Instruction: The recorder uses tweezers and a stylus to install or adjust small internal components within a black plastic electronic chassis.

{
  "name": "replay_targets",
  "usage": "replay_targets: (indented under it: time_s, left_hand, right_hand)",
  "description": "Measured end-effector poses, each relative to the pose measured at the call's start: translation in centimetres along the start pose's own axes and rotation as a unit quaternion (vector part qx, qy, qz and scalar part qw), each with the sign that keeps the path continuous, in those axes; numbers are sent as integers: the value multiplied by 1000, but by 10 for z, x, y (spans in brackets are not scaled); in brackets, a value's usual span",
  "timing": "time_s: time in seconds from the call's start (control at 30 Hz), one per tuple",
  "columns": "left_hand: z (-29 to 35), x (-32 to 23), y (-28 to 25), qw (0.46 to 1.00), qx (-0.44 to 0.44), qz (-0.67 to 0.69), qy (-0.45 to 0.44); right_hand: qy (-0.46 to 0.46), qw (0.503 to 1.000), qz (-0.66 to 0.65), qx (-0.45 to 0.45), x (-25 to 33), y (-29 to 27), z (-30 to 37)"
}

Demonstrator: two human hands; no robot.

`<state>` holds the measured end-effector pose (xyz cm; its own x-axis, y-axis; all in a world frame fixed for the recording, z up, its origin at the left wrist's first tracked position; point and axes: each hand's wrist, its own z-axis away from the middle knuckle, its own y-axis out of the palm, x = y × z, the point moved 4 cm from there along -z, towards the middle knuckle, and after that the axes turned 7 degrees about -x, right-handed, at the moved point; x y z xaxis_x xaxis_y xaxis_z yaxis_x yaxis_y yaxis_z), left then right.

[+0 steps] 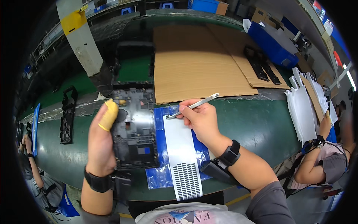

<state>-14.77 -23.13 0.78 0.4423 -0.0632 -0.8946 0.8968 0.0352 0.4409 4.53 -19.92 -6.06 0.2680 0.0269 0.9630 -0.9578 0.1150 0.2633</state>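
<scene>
One black, ribbed rectangular plastic housing (pixel 136 108), slightly blurred, is hovering above the green worktop (pixel 246 123) toward its near edge; the left hand (pixel 102 140) is gripping its side, most fingers hidden. The right hand (pixel 201 121) is pinching slim silver metal tweezers (pixel 203 101) over one smooth white label strip (pixel 181 143), lying across shiny blue plastic (pixel 160 179).

Pale glare crosses the slightly blurred black housing (pixel 135 125), and fisheye edges bend into blackness

By the bench's (pixel 246 127) near edge my left hand (pixel 100 147) holds a black frame (pixel 136 130), my right hand (pixel 203 120) tweezers (pixel 204 101)
</scene>
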Motion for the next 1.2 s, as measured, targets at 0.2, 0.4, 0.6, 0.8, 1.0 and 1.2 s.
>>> replay_targets:
  time_s: [0.2, 0.4, 0.6, 0.8, 1.0, 1.2]
  left_hand:
    - [-8, 25, -14, 999, -20, 40, -30]
    - [-1, 26, -8, 995, -14, 85, -47]
    - [11, 40, -4, 989, -11, 119, -83]
    - [25, 47, 7, 977, 22, 152, -150]
    - [29, 47, 9, 968, 28, 194, -156]
    - [30, 48, 8, 970, 27, 188, -149]
  right_hand:
    - [1, 999, -17, -34, -10, -5, -6]
    - [5, 1000, 15, -25, -8, -5, -4]
    - [-1, 997, -71, -5, 17, -4, 22]
    - [-5, 997, -51, 63, 37, 16, 79]
    - [-17, 996, -40, 78, 30, 19, 82]
    - [-17, 996, -26, 84, 30, 20, 82]
